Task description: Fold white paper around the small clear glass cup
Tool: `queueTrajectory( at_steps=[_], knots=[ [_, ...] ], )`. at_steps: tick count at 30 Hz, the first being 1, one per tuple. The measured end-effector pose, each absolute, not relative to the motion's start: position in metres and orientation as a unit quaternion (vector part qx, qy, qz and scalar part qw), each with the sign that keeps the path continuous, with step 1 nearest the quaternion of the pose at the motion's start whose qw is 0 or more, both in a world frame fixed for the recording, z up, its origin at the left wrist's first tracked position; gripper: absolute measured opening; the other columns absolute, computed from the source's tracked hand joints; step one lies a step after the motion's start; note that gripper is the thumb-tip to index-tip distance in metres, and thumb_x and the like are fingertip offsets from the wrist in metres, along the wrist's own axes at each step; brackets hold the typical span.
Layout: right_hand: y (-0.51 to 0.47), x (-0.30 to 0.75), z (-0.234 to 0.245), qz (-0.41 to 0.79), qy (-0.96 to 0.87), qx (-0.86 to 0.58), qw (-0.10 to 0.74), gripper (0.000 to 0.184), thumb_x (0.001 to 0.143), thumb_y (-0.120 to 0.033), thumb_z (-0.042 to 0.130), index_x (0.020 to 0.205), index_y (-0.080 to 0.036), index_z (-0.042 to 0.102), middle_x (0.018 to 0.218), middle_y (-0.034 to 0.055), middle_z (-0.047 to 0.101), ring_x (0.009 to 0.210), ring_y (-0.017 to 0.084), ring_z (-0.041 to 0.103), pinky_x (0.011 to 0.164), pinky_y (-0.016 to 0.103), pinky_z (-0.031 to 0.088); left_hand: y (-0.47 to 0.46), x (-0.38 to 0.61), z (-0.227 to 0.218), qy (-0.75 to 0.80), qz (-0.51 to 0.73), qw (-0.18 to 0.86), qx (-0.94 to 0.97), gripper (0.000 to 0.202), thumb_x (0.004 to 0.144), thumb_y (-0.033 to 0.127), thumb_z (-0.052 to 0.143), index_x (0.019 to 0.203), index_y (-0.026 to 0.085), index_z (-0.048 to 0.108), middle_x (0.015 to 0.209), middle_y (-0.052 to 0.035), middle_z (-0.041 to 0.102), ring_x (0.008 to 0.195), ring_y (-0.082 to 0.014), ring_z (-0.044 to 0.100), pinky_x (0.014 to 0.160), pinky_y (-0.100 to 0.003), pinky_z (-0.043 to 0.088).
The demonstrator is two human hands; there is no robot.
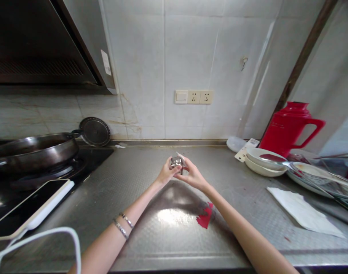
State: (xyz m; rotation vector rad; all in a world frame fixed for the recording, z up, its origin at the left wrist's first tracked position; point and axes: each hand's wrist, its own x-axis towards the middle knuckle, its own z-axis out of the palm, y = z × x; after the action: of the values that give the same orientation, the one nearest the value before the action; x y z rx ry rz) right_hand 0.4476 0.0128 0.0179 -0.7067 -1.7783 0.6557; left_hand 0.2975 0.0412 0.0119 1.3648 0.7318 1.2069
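Note:
Above the middle of the steel counter [134,213], both hands meet around a small shiny, dark-and-clear object [176,162], perhaps glass; its exact kind is too small to make out. My left hand [166,173] is closed around its left side, thumb across the front. From the right, my right hand [193,176] is closed with its fingers against the object. A bit of thin white tissue [181,156] pokes up at those right fingertips, pressed to the object. The fingers partly cover both things.
A pan [34,154] sits on the stove at left, near a phone [28,209] with a white cable [72,232]. At right are a red thermos [288,129], bowls [262,169], a plate [299,177] and a paper napkin [304,209]. A torn red patch [205,217] marks the counter.

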Motion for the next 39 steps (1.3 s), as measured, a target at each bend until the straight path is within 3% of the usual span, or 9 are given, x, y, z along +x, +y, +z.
queueTrajectory(
  at_steps=[5, 9, 11, 15, 18, 26, 31, 36, 39],
  knots=[
    [0.014, 0.448, 0.018, 0.336, -0.694, -0.316, 0.553, 0.067, 0.065, -0.030, 0.077, 0.126, -0.020, 0.049, 0.123, 0.0103, 0.057, 0.107, 0.023, 0.059, 0.088, 0.036, 0.052, 0.050, 0.287, 0.007, 0.230, 0.419, 0.623, 0.619, 0.130, 0.043, 0.039, 0.090, 0.146, 0.021, 0.012, 0.122, -0.0197, 0.057, 0.104, -0.0296, 0.061, 0.089, -0.043, 0.047],
    [0.012, 0.445, 0.022, 0.421, -0.639, -0.319, 0.559, 0.062, 0.064, -0.027, 0.076, 0.121, -0.020, 0.052, 0.112, 0.0065, 0.065, 0.097, 0.021, 0.065, 0.087, 0.036, 0.053, 0.047, 0.288, 0.007, 0.253, 0.430, 0.556, 0.664, 0.137, 0.040, 0.024, 0.091, 0.146, 0.028, 0.004, 0.141, -0.0219, 0.038, 0.110, -0.0295, 0.058, 0.090, -0.044, 0.048],
    [0.010, 0.442, 0.025, 0.446, -0.623, -0.310, 0.562, 0.058, 0.064, -0.026, 0.076, 0.118, -0.019, 0.054, 0.107, 0.0048, 0.067, 0.093, 0.020, 0.066, 0.085, 0.034, 0.053, 0.044, 0.292, 0.005, 0.258, 0.446, 0.530, 0.674, 0.131, 0.042, 0.023, 0.090, 0.144, 0.028, 0.008, 0.143, -0.0213, 0.036, 0.111, -0.0280, 0.058, 0.090, -0.042, 0.048],
    [0.007, 0.437, 0.025, 0.450, -0.616, -0.318, 0.563, 0.054, 0.064, -0.026, 0.076, 0.114, -0.019, 0.057, 0.101, 0.0032, 0.069, 0.090, 0.019, 0.066, 0.084, 0.033, 0.054, 0.044, 0.299, 0.000, 0.226, 0.467, 0.494, 0.698, 0.094, 0.052, 0.025, 0.086, 0.130, 0.019, 0.033, 0.119, -0.0152, 0.059, 0.102, -0.0237, 0.062, 0.090, -0.039, 0.048],
    [0.006, 0.436, 0.023, 0.429, -0.626, -0.334, 0.560, 0.059, 0.063, -0.028, 0.077, 0.118, -0.020, 0.056, 0.108, 0.0046, 0.066, 0.097, 0.021, 0.064, 0.088, 0.035, 0.051, 0.047, 0.298, -0.004, 0.251, 0.491, 0.456, 0.699, 0.078, 0.056, 0.029, 0.084, 0.119, 0.016, 0.040, 0.107, -0.0122, 0.064, 0.093, -0.0218, 0.065, 0.086, -0.038, 0.049],
    [0.008, 0.448, 0.026, 0.352, -0.658, -0.397, 0.534, 0.041, 0.088, -0.049, 0.046, 0.118, -0.026, 0.061, 0.129, 0.0062, 0.056, 0.116, 0.024, 0.054, 0.083, 0.035, 0.053, 0.045, 0.294, -0.004, 0.304, 0.486, 0.369, 0.732, 0.082, 0.051, 0.033, 0.086, 0.119, 0.017, 0.043, 0.112, -0.0114, 0.062, 0.100, -0.0244, 0.061, 0.085, -0.036, 0.048],
    [0.012, 0.450, 0.024, 0.237, -0.706, -0.411, 0.526, 0.037, 0.088, -0.044, 0.050, 0.115, -0.023, 0.064, 0.121, 0.0065, 0.064, 0.114, 0.023, 0.056, 0.099, 0.039, 0.042, 0.042, 0.296, -0.002, 0.308, 0.487, 0.330, 0.748, 0.077, 0.054, 0.034, 0.083, 0.118, 0.017, 0.044, 0.112, -0.0093, 0.061, 0.100, -0.0223, 0.060, 0.086, -0.033, 0.047],
    [0.014, 0.450, 0.023, 0.183, -0.710, -0.406, 0.545, 0.034, 0.091, -0.039, 0.045, 0.114, -0.023, 0.063, 0.106, 0.0052, 0.069, 0.097, 0.021, 0.063, 0.089, 0.036, 0.048, 0.039, 0.295, 0.001, 0.325, 0.489, 0.322, 0.742, 0.075, 0.054, 0.032, 0.082, 0.115, 0.018, 0.043, 0.106, -0.0081, 0.062, 0.094, -0.0218, 0.061, 0.083, -0.034, 0.047],
    [0.015, 0.450, 0.025, 0.129, -0.703, -0.400, 0.574, 0.030, 0.092, -0.035, 0.044, 0.109, -0.026, 0.066, 0.109, 0.0056, 0.067, 0.103, 0.022, 0.059, 0.093, 0.039, 0.045, 0.039, 0.295, -0.001, 0.323, 0.486, 0.318, 0.747, 0.074, 0.053, 0.031, 0.082, 0.114, 0.018, 0.043, 0.106, -0.0081, 0.061, 0.095, -0.0227, 0.060, 0.083, -0.035, 0.047]
  ],
)
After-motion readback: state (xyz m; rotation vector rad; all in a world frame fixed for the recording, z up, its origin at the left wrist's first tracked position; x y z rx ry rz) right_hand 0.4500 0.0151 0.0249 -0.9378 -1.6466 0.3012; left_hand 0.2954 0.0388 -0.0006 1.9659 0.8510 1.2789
